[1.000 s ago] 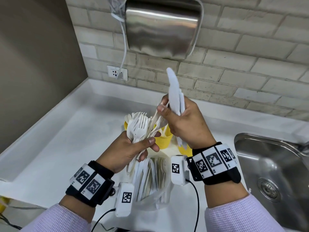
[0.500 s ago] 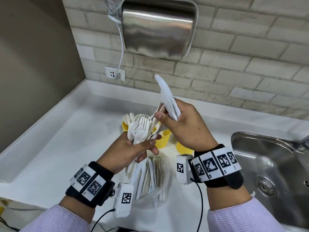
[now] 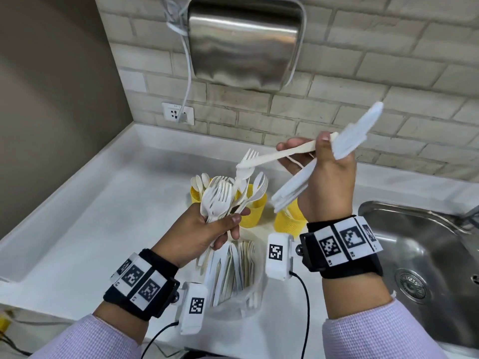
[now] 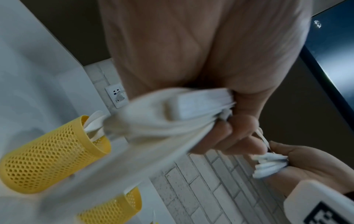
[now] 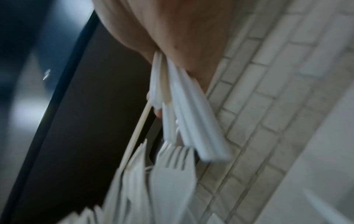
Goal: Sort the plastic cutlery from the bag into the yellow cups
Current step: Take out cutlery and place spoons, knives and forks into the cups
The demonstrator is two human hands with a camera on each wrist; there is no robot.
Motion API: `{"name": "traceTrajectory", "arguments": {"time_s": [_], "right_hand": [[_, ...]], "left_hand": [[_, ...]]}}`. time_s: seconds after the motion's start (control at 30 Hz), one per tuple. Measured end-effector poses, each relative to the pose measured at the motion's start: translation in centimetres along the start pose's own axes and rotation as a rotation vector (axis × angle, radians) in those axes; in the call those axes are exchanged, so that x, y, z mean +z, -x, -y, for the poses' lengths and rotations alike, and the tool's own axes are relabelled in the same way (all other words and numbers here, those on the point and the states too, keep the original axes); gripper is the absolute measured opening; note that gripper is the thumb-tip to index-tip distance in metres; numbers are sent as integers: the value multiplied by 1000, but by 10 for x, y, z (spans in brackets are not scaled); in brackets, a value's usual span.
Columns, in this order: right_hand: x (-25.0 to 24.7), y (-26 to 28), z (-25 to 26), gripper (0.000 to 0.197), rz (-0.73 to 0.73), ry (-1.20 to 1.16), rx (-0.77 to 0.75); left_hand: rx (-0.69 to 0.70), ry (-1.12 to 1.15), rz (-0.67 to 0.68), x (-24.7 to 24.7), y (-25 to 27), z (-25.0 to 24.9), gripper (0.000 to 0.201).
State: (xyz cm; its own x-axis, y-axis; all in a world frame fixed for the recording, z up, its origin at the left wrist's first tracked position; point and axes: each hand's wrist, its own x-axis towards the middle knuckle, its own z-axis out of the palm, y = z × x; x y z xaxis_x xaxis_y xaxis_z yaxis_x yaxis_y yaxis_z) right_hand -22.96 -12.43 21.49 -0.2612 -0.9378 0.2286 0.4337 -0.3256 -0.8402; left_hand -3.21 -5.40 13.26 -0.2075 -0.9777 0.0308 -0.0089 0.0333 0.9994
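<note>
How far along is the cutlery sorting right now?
Partly done: the yellow cups already hold some cutlery. In hand: the left hand grips a bunch of forks; the right hand holds knives plus one fork. Left: plenty remains in the bag.

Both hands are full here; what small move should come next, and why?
Probably pass the single fork pinched by the right hand into the left hand, which already grips a fork bunch. The right otherwise holds only knives.
</note>
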Motion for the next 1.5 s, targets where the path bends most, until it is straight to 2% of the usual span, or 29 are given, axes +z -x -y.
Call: {"name": "traceTrajectory", "arguments": {"time_s": [0.07,0.13,0.23,0.33,0.43,0.5,0.6,0.73,0.8,0.87,0.9,1.03,1.1,1.17,1.27,1.33,1.4,1.5], "right_hand": [[2,-1,8,20,-158,-161,-57],[3,-3,14,23,-276,-207,-190],[4,-5,14,23,-267,-40,-334],[6,0,8,33,-102,275,-411],[11,6,-1,24,159,656,-368],[13,9,-6,29,293,833,-318],[12,11,-11,39,381,1044,-313],[11,18,-16,36,476,1315,-376],[11,20,-17,34,515,1388,-398],[12,19,-19,41,496,1320,-410],[11,18,-19,45,440,1209,-396],[12,17,-13,52,199,542,-225],[16,21,-2,52,181,259,-189],[23,29,7,52,205,88,-202],[31,41,15,40,275,7,-257],[31,46,8,31,308,76,-282],[29,52,-8,29,312,232,-243],[19,61,-37,32,313,372,-46]], "left_hand": [[-3,-11,-8,-1,0,-1,23],[-3,-29,-14,-2,0,-2,21],[-2,-83,-22,-2,1,-4,15],[-1,-180,-6,0,2,-7,17],[7,-248,50,1,4,-7,10],[30,-328,64,1,5,-7,5],[61,-385,58,1,5,-8,3],[64,-400,56,1,4,-9,25],[87,-458,31,2,4,-8,22],[102,-493,5,4,2,-7,15],[89,-480,-13,6,2,-8,12],[-109,-355,-153,8,-2,-6,40],[-181,-10,-197,9,-6,-7,31],[-264,401,-179,10,-10,-11,24],[-359,764,-44,13,-15,-15,41],[-388,884,-33,14,-18,-16,48],[-400,935,-25,18,-18,-20,41],[-419,962,-13,25,-18,-29,13]]}}
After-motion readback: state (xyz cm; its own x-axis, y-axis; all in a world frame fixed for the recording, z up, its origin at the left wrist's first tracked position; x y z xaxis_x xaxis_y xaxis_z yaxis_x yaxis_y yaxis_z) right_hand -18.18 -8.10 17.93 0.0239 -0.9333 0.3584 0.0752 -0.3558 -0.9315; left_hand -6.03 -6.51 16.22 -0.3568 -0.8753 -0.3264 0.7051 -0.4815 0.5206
